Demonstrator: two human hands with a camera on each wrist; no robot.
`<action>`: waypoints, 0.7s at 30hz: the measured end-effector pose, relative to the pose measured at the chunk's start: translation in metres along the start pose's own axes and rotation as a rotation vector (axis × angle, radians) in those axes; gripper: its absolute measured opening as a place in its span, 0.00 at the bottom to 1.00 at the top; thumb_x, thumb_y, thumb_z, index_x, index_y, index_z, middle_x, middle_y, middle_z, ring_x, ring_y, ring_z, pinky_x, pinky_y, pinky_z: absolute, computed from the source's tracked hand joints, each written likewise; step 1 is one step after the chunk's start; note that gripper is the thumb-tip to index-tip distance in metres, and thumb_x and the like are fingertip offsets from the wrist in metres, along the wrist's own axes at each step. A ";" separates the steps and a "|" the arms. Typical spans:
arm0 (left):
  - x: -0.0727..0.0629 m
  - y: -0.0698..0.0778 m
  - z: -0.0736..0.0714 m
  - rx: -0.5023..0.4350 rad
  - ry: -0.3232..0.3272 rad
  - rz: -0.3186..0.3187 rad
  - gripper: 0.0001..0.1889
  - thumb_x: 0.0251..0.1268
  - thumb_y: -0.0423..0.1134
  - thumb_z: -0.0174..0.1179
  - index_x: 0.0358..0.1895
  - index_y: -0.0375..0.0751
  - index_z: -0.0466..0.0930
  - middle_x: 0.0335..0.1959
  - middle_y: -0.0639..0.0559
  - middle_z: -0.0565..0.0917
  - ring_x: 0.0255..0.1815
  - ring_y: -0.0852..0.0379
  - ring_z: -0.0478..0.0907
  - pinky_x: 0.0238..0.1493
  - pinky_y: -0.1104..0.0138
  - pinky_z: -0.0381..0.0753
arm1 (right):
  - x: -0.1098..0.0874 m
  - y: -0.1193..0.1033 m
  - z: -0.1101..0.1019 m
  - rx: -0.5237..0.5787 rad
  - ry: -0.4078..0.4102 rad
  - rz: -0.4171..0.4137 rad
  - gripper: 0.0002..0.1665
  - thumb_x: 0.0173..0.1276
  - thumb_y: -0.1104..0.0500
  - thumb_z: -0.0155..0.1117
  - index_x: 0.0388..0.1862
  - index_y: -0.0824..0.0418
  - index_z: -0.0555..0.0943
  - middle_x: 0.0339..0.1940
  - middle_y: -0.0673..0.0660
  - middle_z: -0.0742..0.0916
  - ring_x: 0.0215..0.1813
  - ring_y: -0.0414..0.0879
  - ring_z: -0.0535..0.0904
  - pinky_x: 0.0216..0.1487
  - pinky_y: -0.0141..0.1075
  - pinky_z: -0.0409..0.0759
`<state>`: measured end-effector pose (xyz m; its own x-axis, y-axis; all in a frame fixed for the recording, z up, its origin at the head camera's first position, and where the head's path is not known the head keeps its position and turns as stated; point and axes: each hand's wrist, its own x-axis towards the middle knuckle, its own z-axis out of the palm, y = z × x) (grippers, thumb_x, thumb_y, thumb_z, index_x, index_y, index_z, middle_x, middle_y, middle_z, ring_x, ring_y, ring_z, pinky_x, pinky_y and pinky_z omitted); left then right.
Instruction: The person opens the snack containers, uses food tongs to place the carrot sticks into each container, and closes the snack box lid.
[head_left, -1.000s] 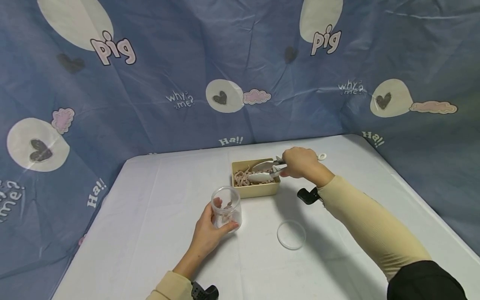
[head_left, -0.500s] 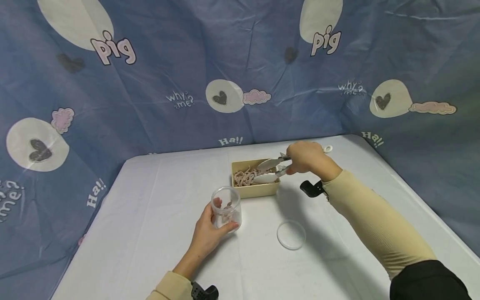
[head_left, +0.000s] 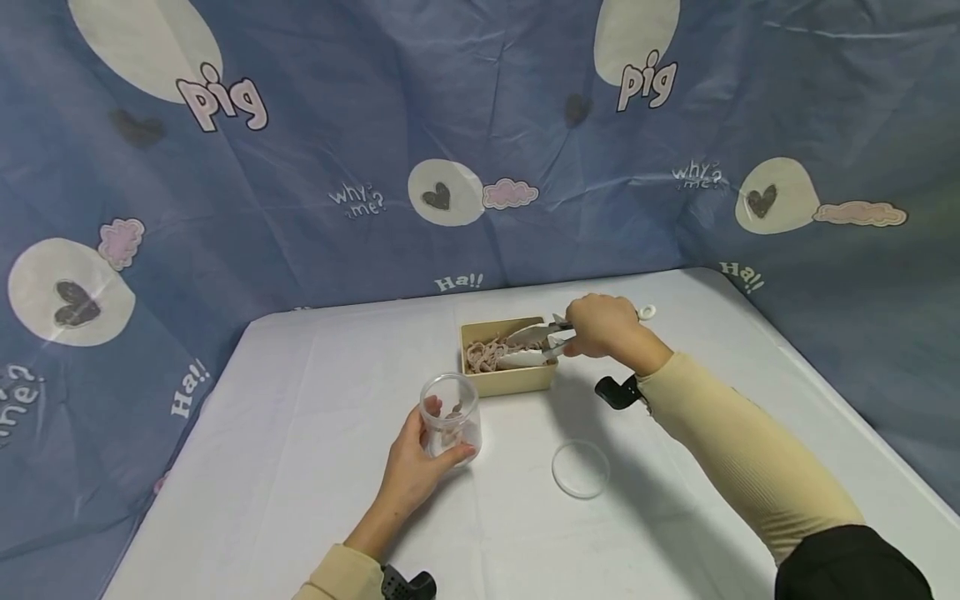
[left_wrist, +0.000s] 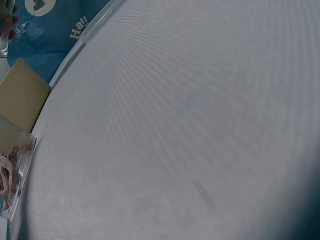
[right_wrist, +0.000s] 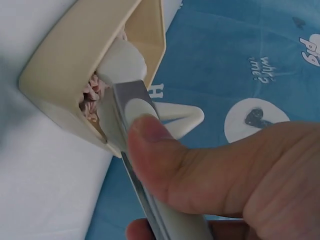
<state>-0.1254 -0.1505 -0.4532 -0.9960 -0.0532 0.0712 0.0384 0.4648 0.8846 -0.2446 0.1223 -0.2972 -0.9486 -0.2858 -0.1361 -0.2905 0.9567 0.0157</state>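
Note:
My left hand (head_left: 414, 463) holds a clear round jar (head_left: 465, 425) upright with its mouth uncovered. A few brownish strands show inside it, seen also through the jar wall (left_wrist: 21, 167) in the left wrist view. My right hand (head_left: 606, 327) grips white-tipped tongs (head_left: 558, 335), thumb pressed on the handle in the right wrist view. The tong heads (right_wrist: 122, 62) stand a little apart, inside a beige rectangular box (head_left: 513, 382). Tangled pinkish-brown strands (head_left: 483, 356) lie in that box, partly hidden by the tongs.
A clear ring-shaped lid (head_left: 581, 469) lies on the white tabletop (head_left: 300, 433), right of the jar. Behind the table hangs a blue printed cloth (head_left: 300, 242). The box stands just beyond the jar.
The right hand drew the tongs slightly back to the right, then brought them left and down into the box again. My left hand and the jar stayed in place.

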 end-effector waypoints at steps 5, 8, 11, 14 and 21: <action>0.000 0.000 0.000 0.012 -0.006 -0.004 0.52 0.47 0.51 0.77 0.75 0.40 0.57 0.72 0.37 0.69 0.74 0.40 0.66 0.76 0.49 0.66 | -0.002 0.003 0.007 0.054 0.052 0.020 0.12 0.57 0.47 0.74 0.28 0.53 0.84 0.29 0.51 0.84 0.32 0.47 0.78 0.26 0.43 0.76; 0.000 0.000 0.000 0.007 -0.006 -0.004 0.52 0.48 0.51 0.77 0.75 0.40 0.58 0.72 0.38 0.68 0.74 0.40 0.66 0.76 0.50 0.65 | -0.003 0.003 0.009 0.069 0.072 0.031 0.11 0.59 0.47 0.73 0.28 0.52 0.85 0.31 0.52 0.87 0.32 0.48 0.80 0.26 0.44 0.77; 0.000 0.000 0.000 0.004 -0.006 -0.004 0.52 0.48 0.50 0.77 0.75 0.40 0.58 0.72 0.38 0.68 0.74 0.40 0.66 0.76 0.50 0.65 | -0.004 0.003 0.010 0.079 0.077 0.035 0.10 0.60 0.47 0.73 0.29 0.51 0.85 0.33 0.53 0.88 0.33 0.49 0.81 0.26 0.45 0.78; 0.000 0.001 0.000 0.003 -0.008 -0.005 0.52 0.48 0.50 0.77 0.75 0.40 0.58 0.72 0.38 0.69 0.74 0.40 0.66 0.76 0.49 0.65 | -0.005 0.004 0.007 0.081 0.075 0.031 0.10 0.60 0.47 0.72 0.31 0.51 0.86 0.34 0.54 0.88 0.34 0.50 0.82 0.27 0.45 0.79; 0.000 0.001 0.000 0.012 -0.003 -0.004 0.52 0.47 0.51 0.77 0.74 0.40 0.58 0.71 0.39 0.70 0.73 0.40 0.67 0.76 0.49 0.66 | -0.010 0.007 -0.013 0.032 0.025 0.013 0.14 0.57 0.46 0.74 0.29 0.54 0.83 0.32 0.53 0.85 0.36 0.50 0.79 0.30 0.47 0.79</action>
<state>-0.1257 -0.1503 -0.4524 -0.9964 -0.0526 0.0664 0.0336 0.4748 0.8794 -0.2387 0.1316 -0.2830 -0.9554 -0.2737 -0.1110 -0.2739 0.9617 -0.0145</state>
